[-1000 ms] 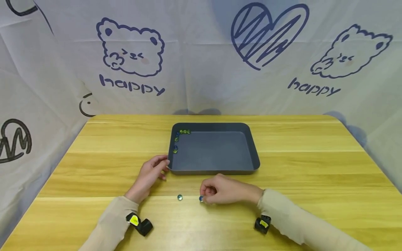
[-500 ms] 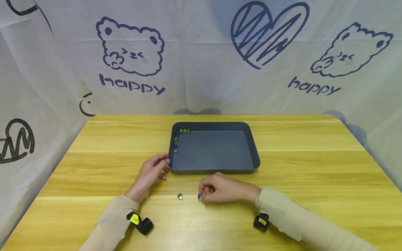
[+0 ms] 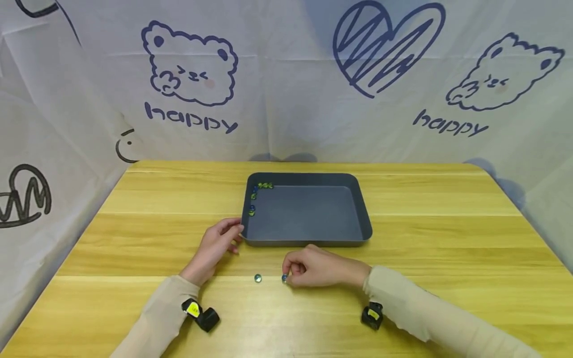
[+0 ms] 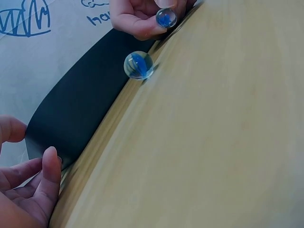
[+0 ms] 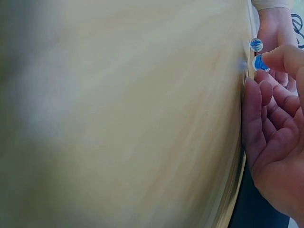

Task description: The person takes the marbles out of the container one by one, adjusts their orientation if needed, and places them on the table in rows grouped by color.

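My right hand point(image 3: 313, 267) pinches a clear glass marble with a blue swirl point(image 5: 259, 63) between thumb and forefinger, low in front of the tray. A second blue-swirled marble point(image 3: 257, 278) lies on the table to its left; the left wrist view shows this loose marble point(image 4: 138, 65) nearer than the pinched one point(image 4: 166, 18). At the front left corner of the dark grey tray point(image 3: 309, 243), my left hand point(image 3: 216, 247) touches the outside wall with loosely bent fingers. Several green and blue marbles point(image 3: 265, 186) sit inside, along the tray's left and back walls.
The wooden table point(image 3: 447, 238) extends on all sides of the tray. A white cloth point(image 3: 291, 109) with blue drawings hangs behind and at the sides. Each wrist carries a small black camera, such as the left camera point(image 3: 208, 319).
My right hand has shifted slightly left with the marble between its fingertips. The left hand stays at the tray corner, and the whole view has moved a little.
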`<state>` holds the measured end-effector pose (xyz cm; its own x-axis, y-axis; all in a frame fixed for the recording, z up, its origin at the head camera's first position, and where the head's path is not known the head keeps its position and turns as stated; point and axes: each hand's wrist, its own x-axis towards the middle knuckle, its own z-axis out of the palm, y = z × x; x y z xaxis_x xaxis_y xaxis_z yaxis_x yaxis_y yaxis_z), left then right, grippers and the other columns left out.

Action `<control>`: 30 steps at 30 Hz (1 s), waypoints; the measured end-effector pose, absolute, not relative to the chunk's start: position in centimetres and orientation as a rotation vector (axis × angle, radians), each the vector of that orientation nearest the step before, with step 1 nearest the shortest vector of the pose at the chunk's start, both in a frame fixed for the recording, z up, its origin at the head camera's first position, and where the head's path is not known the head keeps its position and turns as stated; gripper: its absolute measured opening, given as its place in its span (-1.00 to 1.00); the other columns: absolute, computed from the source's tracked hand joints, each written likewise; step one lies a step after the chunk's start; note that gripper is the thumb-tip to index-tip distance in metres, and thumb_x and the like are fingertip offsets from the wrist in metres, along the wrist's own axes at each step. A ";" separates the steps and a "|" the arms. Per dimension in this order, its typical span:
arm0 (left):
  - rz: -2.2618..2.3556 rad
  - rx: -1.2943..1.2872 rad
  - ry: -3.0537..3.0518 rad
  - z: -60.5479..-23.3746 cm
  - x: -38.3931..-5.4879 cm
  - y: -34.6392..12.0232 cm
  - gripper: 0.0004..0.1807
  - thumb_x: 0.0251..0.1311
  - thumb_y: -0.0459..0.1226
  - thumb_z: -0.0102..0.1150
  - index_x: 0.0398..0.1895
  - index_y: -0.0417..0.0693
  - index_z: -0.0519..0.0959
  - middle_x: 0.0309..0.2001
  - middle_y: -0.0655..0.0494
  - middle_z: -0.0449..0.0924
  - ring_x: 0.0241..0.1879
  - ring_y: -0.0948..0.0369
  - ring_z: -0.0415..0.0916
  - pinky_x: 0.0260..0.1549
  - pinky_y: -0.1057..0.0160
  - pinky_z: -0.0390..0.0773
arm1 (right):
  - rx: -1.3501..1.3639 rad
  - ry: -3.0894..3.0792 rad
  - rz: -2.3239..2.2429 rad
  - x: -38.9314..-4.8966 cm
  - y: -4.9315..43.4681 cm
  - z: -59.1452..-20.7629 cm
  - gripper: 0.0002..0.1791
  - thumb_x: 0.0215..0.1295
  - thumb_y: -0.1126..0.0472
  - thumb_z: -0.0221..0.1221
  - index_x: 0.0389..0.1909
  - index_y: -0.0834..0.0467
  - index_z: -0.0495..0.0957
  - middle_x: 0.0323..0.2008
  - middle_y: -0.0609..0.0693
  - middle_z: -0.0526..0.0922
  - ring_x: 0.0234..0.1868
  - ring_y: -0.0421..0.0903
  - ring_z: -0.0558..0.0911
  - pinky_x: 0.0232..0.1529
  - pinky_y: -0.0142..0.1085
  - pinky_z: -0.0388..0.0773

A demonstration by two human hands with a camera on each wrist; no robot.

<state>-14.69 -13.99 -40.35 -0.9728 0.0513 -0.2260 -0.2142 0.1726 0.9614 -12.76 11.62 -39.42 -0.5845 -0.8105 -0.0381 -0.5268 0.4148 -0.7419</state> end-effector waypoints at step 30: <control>1.913 -0.138 2.231 -40.2 -14.6 -14.1 -0.53 0.40 -0.22 0.02 0.27 -0.31 0.38 -0.01 -0.17 0.49 -0.23 0.18 0.46 -0.45 0.35 0.55 | -1.092 2.298 -0.927 -13.1 11.5 -39.3 -0.92 0.20 0.29 0.19 -0.33 0.04 0.59 -0.63 -0.28 0.40 -0.62 -0.37 0.33 -0.47 -0.50 0.36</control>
<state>-14.59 -14.05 -40.15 -0.9758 0.0584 -0.2106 -0.1993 0.1582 0.9671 -13.08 11.50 -39.33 -0.5970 -0.7968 -0.0930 -0.5091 0.4659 -0.7237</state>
